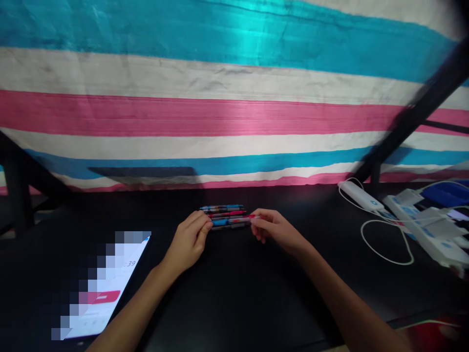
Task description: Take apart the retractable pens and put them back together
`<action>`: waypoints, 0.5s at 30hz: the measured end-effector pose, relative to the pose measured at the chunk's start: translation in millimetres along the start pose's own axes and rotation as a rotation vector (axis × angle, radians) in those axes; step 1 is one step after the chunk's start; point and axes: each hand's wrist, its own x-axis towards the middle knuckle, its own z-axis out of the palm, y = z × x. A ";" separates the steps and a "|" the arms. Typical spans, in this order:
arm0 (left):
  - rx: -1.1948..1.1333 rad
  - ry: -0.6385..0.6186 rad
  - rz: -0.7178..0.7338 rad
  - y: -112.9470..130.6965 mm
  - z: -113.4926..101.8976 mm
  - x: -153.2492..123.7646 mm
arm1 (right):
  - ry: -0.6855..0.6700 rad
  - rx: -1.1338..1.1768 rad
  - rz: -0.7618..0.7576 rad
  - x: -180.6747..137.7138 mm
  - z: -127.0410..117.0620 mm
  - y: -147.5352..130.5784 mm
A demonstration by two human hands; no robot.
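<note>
Several pens lie side by side, roughly parallel, at the middle of the black table. The farthest is a dark pen with blue parts point(222, 208), and a red pen point(229, 214) lies just nearer. My left hand point(188, 239) is closed at the left ends of the nearer pens, its fingertips at a pen with a blue section point(220, 222). My right hand point(278, 229) pinches the right end of a clear pen with red parts point(245, 219). Fingers hide the ends of these pens, and blur hides their exact overlap.
A black table point(234, 298) spans the front. At left lies a lit screen point(120, 278), partly pixelated. White power strips point(425, 230) with plugs, a white adapter point(361, 195) and a looping white cable point(412, 254) are at right. A striped sheet point(234, 117) hangs behind, between dark frame bars.
</note>
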 end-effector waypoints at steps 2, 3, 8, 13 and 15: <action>-0.002 0.000 0.006 -0.1 0.1 -0.3 | -0.019 0.043 -0.023 -1.7 -0.8 -2.3; -0.002 0.000 0.009 -0.1 0.2 -0.4 | -0.017 0.045 -0.011 -2.0 -1.1 -2.7; 0.010 0.001 0.021 0.5 0.1 -0.7 | 0.027 0.012 0.033 0.1 -0.9 0.1; 0.027 0.003 0.018 -0.8 0.7 -0.7 | -0.022 0.073 -0.041 -1.0 -1.4 -1.2; 0.021 0.003 0.019 -1.9 1.5 -0.9 | -0.012 0.064 -0.018 -0.9 -1.4 -1.0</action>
